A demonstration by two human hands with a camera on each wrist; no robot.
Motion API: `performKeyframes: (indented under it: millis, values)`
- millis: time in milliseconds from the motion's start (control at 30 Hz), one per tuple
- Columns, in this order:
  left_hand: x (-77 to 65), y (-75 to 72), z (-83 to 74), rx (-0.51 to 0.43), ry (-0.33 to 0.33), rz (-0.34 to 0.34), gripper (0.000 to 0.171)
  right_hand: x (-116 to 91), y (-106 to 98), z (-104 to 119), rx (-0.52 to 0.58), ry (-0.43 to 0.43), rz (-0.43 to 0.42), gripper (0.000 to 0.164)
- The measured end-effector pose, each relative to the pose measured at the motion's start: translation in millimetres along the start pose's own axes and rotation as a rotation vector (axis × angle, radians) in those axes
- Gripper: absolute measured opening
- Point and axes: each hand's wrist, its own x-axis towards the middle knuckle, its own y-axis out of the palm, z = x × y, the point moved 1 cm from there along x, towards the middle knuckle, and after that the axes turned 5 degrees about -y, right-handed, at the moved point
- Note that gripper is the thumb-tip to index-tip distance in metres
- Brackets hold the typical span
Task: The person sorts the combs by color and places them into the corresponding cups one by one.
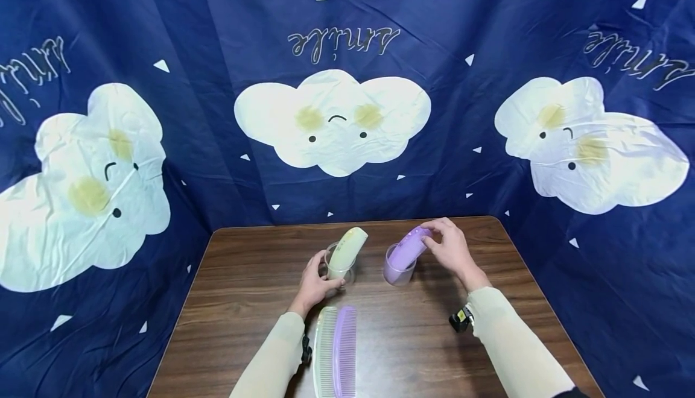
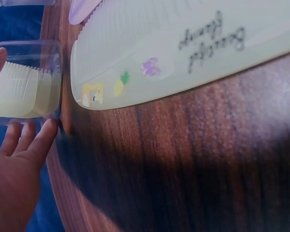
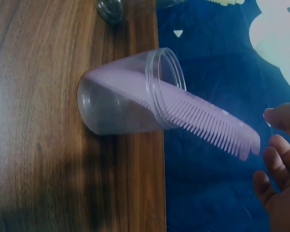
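My left hand (image 1: 316,283) holds a clear jar (image 1: 347,277) from its left side, thumb at the front and fingers along the far side. A pale green comb (image 1: 349,248) leans out of that jar. In the left wrist view the fingertips meet the jar's wall (image 2: 48,50). At the right, a second clear jar (image 3: 101,113) has a purple comb (image 3: 183,104) slanting out of it; the comb's upper end looks doubled. My right hand (image 1: 449,246) is beside that end. In the right wrist view its fingers (image 3: 272,159) are spread, with a small gap from the comb.
Another pale green comb (image 1: 326,350) and another purple comb (image 1: 345,350) lie side by side at the near part of the wooden table (image 1: 244,301). A blue cloth (image 1: 217,163) with clouds hangs behind and along both sides.
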Motion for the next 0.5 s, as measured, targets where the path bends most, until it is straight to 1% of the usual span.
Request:
performKeyframes:
  millis: [167,367,500]
  values:
    - [-0.4,0.2,0.2,0.004,-0.014,0.002,0.092,-2.2,4.7,7.4,0.016,-0.018,0.034,0.036]
    - [-1.1,-0.2,-2.1,-0.007,0.001,-0.001,0.093,-5.4,11.7,13.3,0.05,-0.069,0.056,0.038]
    - [-0.9,-0.2,-2.4,-0.005,0.004,-0.005,0.093,-9.0,15.8,18.7,0.074,-0.084,0.082,0.04]
